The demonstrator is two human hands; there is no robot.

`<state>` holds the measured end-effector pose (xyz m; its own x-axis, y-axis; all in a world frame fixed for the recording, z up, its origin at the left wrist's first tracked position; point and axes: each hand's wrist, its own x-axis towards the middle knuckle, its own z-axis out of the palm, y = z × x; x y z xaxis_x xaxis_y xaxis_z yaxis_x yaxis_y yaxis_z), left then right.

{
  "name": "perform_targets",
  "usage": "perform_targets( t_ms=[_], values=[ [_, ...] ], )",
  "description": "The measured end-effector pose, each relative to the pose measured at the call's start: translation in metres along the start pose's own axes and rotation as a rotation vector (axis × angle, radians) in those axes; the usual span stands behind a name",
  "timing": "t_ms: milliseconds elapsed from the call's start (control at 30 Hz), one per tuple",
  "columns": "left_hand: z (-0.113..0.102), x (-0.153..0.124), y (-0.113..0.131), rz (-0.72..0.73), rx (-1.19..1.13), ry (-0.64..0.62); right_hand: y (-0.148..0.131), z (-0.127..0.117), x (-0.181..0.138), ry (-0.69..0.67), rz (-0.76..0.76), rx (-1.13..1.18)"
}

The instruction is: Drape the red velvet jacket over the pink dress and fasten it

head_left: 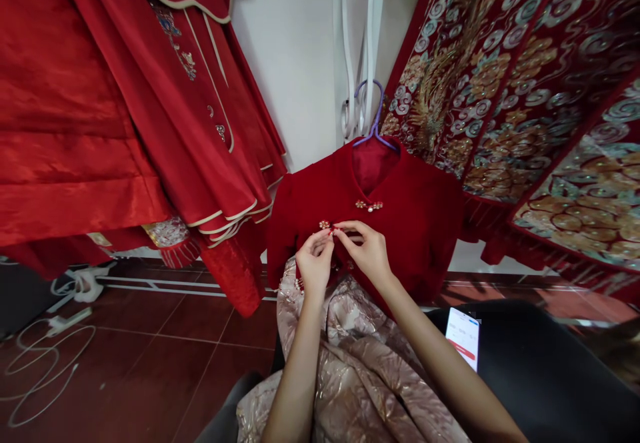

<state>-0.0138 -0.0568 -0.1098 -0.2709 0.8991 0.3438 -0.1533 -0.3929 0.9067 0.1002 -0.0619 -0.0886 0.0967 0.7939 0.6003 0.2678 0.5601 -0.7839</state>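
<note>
A dark red jacket (420, 210) with a V neck hangs in front of me on a purple hanger (374, 130). At its neckline a flower-shaped frog button (369, 206) with a pearl is fastened. My left hand (316, 260) pinches at the front opening, just below a second gold flower ornament (324, 224). Meeting it fingertip to fingertip, my right hand (364, 246) pinches the other side of the same frog button. The small loop and knob between the fingers are mostly hidden. Pinkish brocade fabric (350, 363) with a shiny pattern drapes under my forearms.
Red garments (165, 96) hang at the left, and a heavily embroidered red garment (500, 96) hangs at the right. A lit phone (464, 336) lies on a black seat (540, 363). White cables (50, 356) and a power strip (70, 320) lie on the tiled floor (150, 376).
</note>
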Motion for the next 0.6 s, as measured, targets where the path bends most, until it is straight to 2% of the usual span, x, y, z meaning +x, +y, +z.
perform_targets(
  t_ms=[167,367,500,600],
  values=[
    [0.000,0.004,0.000,-0.025,0.022,0.014,0.003,0.005,0.000,0.024,-0.052,-0.036],
    [-0.004,0.013,-0.001,-0.016,0.034,-0.049,0.004,0.006,0.002,0.028,-0.039,-0.050],
    [-0.008,0.010,0.003,0.039,0.054,-0.110,0.001,0.001,0.000,-0.037,0.025,0.018],
    [-0.013,-0.004,0.002,0.079,0.081,-0.098,0.001,-0.010,-0.012,-0.106,0.079,0.029]
  ],
)
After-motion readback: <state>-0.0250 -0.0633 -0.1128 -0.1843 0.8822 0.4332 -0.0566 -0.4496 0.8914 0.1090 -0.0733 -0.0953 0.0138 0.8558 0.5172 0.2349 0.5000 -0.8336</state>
